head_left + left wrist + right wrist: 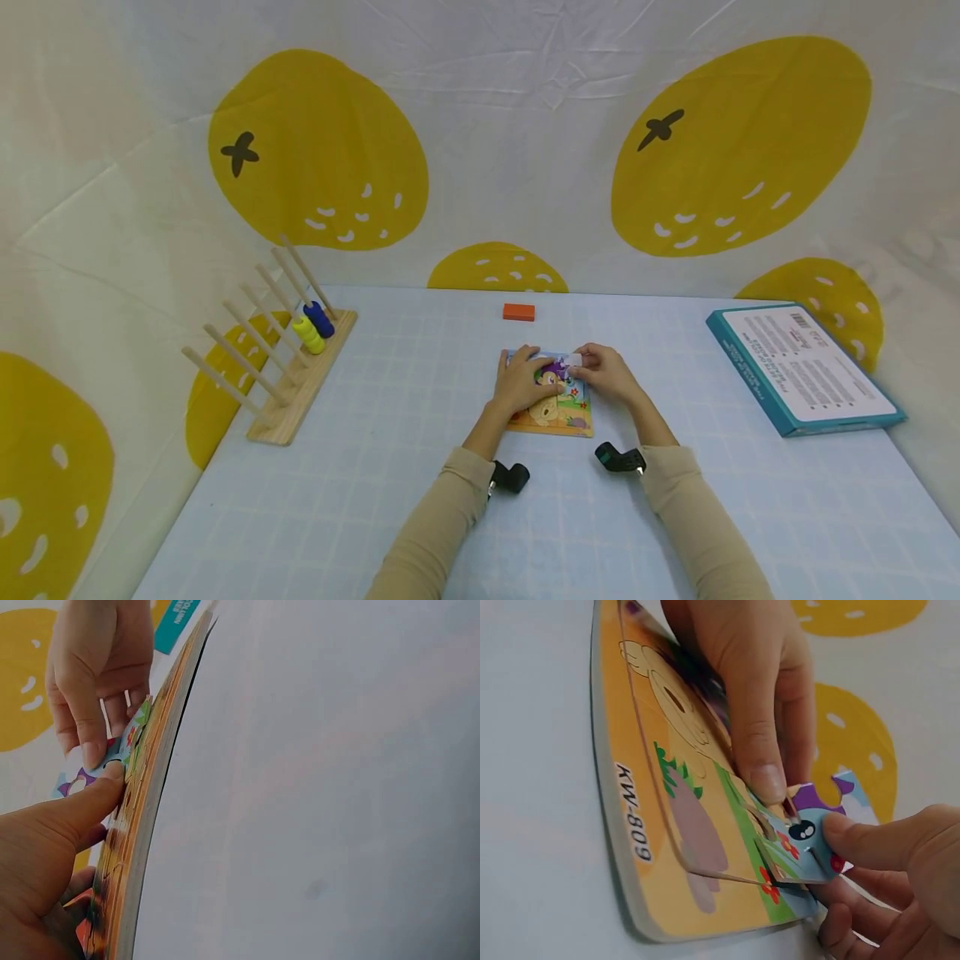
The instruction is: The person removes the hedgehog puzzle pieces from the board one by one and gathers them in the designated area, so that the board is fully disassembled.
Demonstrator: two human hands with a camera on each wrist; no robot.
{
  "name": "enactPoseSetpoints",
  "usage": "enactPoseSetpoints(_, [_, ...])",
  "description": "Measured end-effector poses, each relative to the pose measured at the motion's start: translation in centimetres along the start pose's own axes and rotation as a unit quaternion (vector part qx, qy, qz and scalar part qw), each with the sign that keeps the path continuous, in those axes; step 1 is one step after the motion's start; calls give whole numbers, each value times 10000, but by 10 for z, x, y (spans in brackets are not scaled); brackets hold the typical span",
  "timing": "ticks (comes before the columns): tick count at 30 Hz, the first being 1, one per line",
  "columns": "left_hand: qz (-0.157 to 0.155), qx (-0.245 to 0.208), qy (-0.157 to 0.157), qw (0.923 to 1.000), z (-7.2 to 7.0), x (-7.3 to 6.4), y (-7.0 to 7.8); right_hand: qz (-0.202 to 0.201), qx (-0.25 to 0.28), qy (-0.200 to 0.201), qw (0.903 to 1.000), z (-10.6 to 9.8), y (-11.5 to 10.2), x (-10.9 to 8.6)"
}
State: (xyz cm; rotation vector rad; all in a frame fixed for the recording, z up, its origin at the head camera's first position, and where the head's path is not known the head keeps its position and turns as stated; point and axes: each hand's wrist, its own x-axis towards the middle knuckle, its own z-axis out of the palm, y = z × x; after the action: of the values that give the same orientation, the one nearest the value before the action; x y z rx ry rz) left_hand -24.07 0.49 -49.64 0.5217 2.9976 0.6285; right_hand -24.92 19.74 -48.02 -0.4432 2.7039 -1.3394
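Note:
A small cartoon jigsaw board [551, 430], orange along its near edge and marked KW-809, lies on the table in front of me. Across its left part rests my left hand [517, 385], fingers extended over the far-left side. Its thumb [759, 750] presses on the picture beside a loose corner. At the far-right corner my right hand [611, 375] pinches a jigsaw piece [817, 817] with blue, purple and an eye printed on it. This piece sits tilted, partly over the board. The left hand covers much of the picture.
An orange block [519, 312] lies beyond the board. To the left stands a wooden peg rack [300, 383] with yellow beads [308, 334] and blue beads [318, 320] on two pegs. A flat teal box [810, 367] lies at the right.

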Motion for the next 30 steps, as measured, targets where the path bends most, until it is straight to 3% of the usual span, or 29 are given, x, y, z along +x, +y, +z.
enactPoseSetpoints(4, [36, -39, 54, 10000, -1, -1, 0, 247, -221, 239, 9992, 5, -7, 1])
enactPoseSetpoints(9, [73, -113, 90, 9999, -1, 0, -1, 582, -293, 266, 9975, 5, -14, 4])
enactPoseSetpoints(14, [40, -91, 67, 9999, 0, 0, -1, 668, 135, 103, 9976, 2, -13, 2])
enactPoseSetpoints(18, [15, -110, 74, 9999, 1, 0, -2, 646, 888, 49, 9939, -4, -7, -2])
enactPoseSetpoints(21, [18, -108, 82, 9999, 2, 1, -2, 842, 1606, 448, 9824, -12, 2, -6])
enactPoseSetpoints(24, [47, -153, 97, 9998, 3, 1, -3, 1065, 1822, 1037, 9720, -26, 14, -12])
enactPoseSetpoints(30, [108, -179, 110, 9997, 3, 1, -4, 1650, 874, 1750, 9667, -68, 42, -35])
